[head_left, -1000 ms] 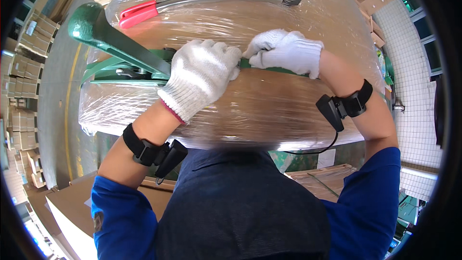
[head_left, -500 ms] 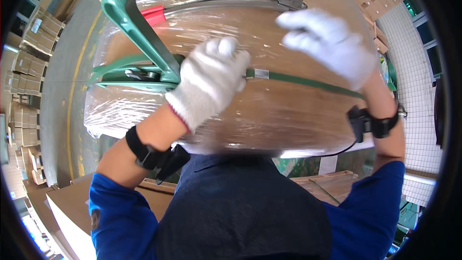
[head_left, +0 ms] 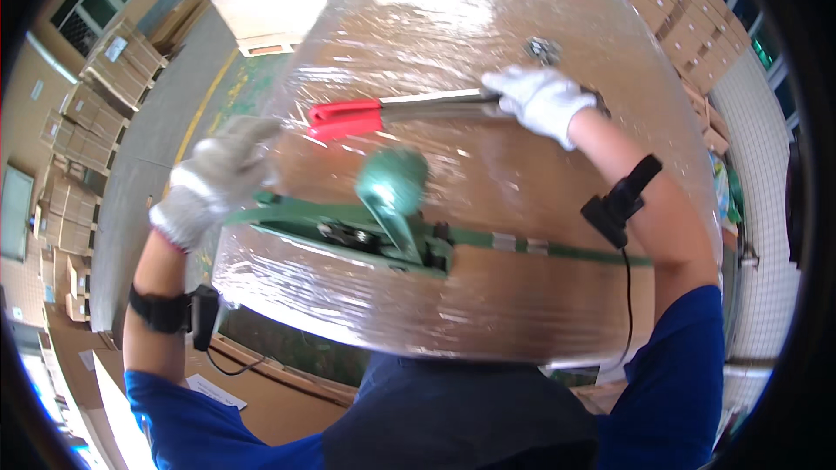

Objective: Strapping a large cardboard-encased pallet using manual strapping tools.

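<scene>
A green strap tensioner (head_left: 353,248) with a thick lever handle (head_left: 392,183) sits on top of a film-wrapped carton load (head_left: 488,313). The green strap (head_left: 592,254) runs right from it, with silvery patches of metal seal near the tool. My left hand (head_left: 218,176), in a white glove, is beside the tensioner's left end, close to the strap tail; motion smears its fingers. My gloved right hand (head_left: 540,103) has its fingers around the dark arms of a red-handled strapping sealer (head_left: 348,117), near its jaw end, which is partly hidden.
A small heap of metal seals (head_left: 543,50) lies on the film beyond my right hand. A pale wooden crate (head_left: 261,0) stands at the far left. Stacked cartons (head_left: 662,0) line the far right, and more cartons (head_left: 78,200) stand across the aisle on the left.
My left hand has left the tensioner's right side and moved to its left end. The tensioner's lever appears more upright. My right hand has come down onto the sealer. The view has shifted.
</scene>
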